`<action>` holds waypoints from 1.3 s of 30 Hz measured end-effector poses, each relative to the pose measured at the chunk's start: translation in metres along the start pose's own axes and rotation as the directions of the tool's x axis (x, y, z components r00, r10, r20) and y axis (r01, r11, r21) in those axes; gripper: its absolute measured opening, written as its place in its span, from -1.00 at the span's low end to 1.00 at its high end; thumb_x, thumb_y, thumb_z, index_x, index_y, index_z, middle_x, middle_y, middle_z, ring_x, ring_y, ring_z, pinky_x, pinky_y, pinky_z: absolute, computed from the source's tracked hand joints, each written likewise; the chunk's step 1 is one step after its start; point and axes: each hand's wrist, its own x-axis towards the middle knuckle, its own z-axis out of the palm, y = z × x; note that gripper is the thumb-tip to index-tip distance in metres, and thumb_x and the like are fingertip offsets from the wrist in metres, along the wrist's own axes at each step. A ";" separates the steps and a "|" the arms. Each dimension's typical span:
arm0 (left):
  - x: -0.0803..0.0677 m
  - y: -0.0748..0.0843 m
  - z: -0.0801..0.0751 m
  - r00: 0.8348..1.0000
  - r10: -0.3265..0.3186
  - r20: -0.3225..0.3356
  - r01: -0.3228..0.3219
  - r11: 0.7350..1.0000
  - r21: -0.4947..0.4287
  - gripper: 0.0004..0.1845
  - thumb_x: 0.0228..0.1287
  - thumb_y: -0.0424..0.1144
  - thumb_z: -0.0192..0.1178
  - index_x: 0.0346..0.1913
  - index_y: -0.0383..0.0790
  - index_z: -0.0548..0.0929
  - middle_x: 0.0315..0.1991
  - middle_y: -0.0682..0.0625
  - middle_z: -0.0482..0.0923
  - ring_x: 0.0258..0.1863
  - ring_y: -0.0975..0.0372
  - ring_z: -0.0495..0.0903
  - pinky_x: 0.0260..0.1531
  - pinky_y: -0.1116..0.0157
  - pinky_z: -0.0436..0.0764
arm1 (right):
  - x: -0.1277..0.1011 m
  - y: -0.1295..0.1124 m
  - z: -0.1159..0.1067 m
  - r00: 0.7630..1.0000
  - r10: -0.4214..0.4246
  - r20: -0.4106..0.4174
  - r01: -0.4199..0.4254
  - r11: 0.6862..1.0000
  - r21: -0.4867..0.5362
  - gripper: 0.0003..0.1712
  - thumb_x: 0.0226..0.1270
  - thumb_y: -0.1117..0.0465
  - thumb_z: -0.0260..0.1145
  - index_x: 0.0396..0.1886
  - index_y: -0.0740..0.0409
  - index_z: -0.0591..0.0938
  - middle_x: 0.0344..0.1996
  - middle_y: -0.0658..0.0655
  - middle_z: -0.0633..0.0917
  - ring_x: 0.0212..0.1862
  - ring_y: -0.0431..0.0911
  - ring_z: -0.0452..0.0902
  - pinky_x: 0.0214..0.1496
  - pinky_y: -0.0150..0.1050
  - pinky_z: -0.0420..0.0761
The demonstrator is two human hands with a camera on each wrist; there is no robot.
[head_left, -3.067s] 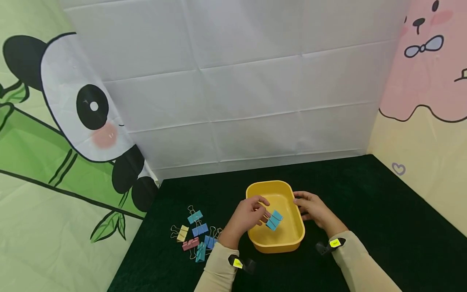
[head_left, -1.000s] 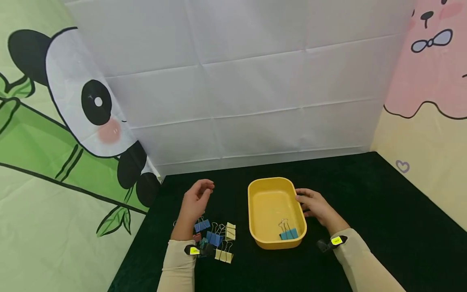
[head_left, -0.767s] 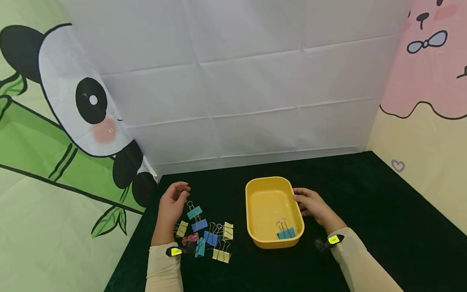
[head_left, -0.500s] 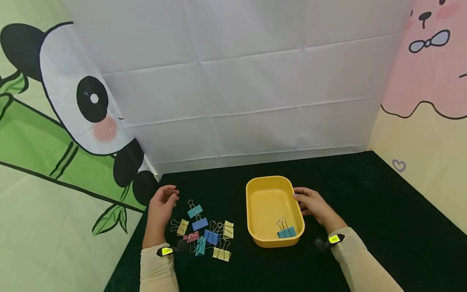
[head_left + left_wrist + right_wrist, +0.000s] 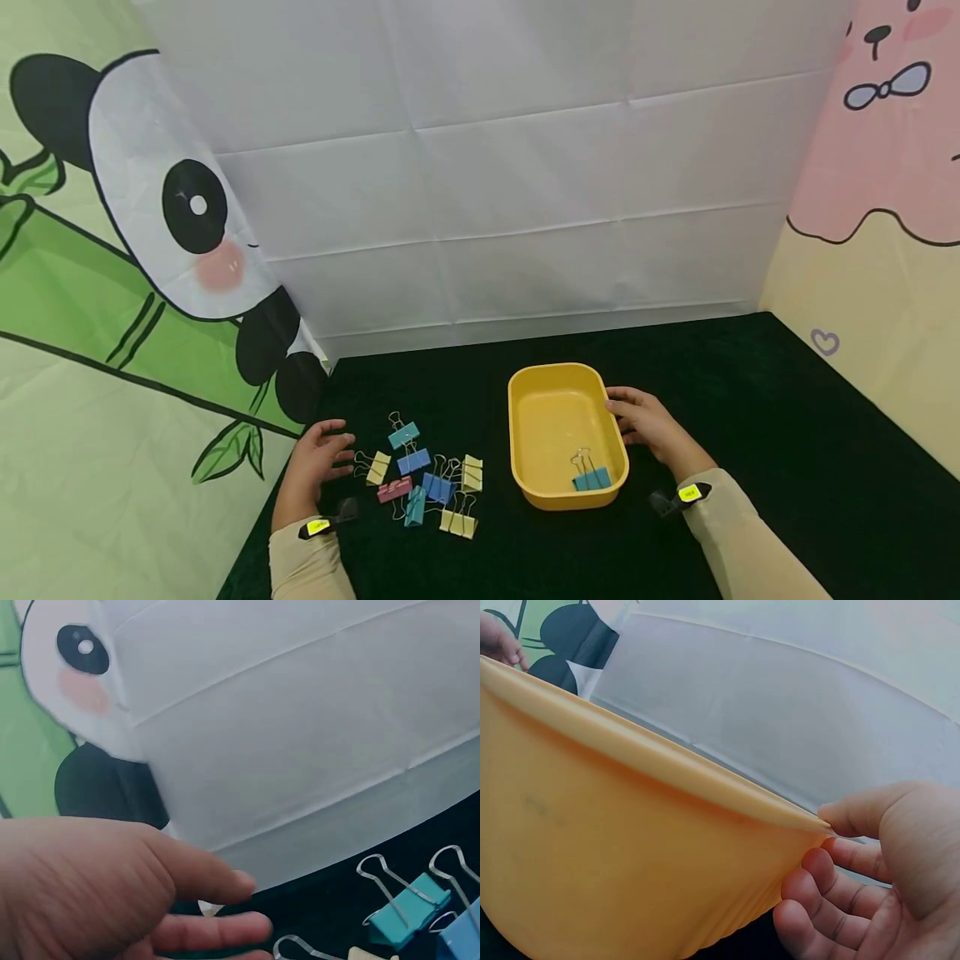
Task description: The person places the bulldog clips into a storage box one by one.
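Dark green worktop [image 5: 750,433], white sheet backdrop [image 5: 487,183] behind it, panda print [image 5: 150,208] to the left. Yellow tub [image 5: 525,392] sits mid-worktop, one teal binder clip [image 5: 592,478] lying at its near end. Right hand [image 5: 648,423] is against the tub's right wall; in the right wrist view the thumb is on the rim and the fingers [image 5: 817,900] are curled against the outer wall, gripping it. Left hand [image 5: 318,454] is down at the left edge of the clip pile [image 5: 420,479], fingers loose and apart, holding nothing; the nearest piece is a yellow clip [image 5: 375,467], just beside the fingertips, not touching as far as I can tell. The pile lies left of the tub, well clear of it: teal, blue, pink and yellow clips.
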 end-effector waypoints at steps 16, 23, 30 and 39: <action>0.002 -0.019 -0.002 0.982 -0.104 0.160 0.129 0.979 -0.156 -0.41 0.47 -0.31 0.18 0.41 -0.42 0.20 -0.11 -0.11 0.62 -0.22 0.14 0.72 -0.13 0.10 0.74 | 0.001 0.000 -0.001 1.000 0.002 -0.003 -0.002 1.000 0.008 -0.35 0.56 -0.02 0.17 0.49 0.14 0.31 0.13 0.26 0.59 -0.12 0.03 0.62 -0.15 -0.14 0.69; 0.000 -0.017 -0.002 0.980 -0.121 0.157 0.149 0.971 -0.188 -0.47 0.49 -0.40 0.11 0.39 -0.50 0.21 -0.17 -0.09 0.68 -0.25 0.12 0.75 -0.17 0.11 0.74 | 0.001 0.000 0.000 1.000 0.011 -0.004 -0.011 1.000 0.010 -0.35 0.55 -0.02 0.17 0.49 0.14 0.31 0.12 0.25 0.59 -0.12 0.03 0.62 -0.15 -0.14 0.69; -0.001 -0.012 -0.002 0.981 -0.124 0.151 0.145 0.980 -0.135 -0.45 0.43 -0.41 0.19 0.35 -0.52 0.24 -0.20 -0.09 0.70 -0.24 0.11 0.77 -0.17 0.14 0.74 | 0.001 0.000 0.001 1.000 0.007 0.001 -0.007 1.000 0.009 -0.35 0.55 -0.04 0.17 0.49 0.14 0.31 0.14 0.25 0.59 -0.12 0.03 0.63 -0.15 -0.14 0.69; -0.003 -0.005 -0.004 0.986 -0.138 0.096 0.148 0.983 -0.105 -0.51 0.45 -0.42 0.17 0.32 -0.53 0.29 -0.19 -0.13 0.70 -0.27 0.13 0.76 -0.19 0.17 0.74 | -0.001 -0.001 0.001 1.000 0.017 -0.003 -0.017 1.000 0.012 -0.33 0.54 -0.04 0.18 0.49 0.13 0.30 0.15 0.26 0.57 -0.10 0.05 0.62 -0.15 -0.13 0.69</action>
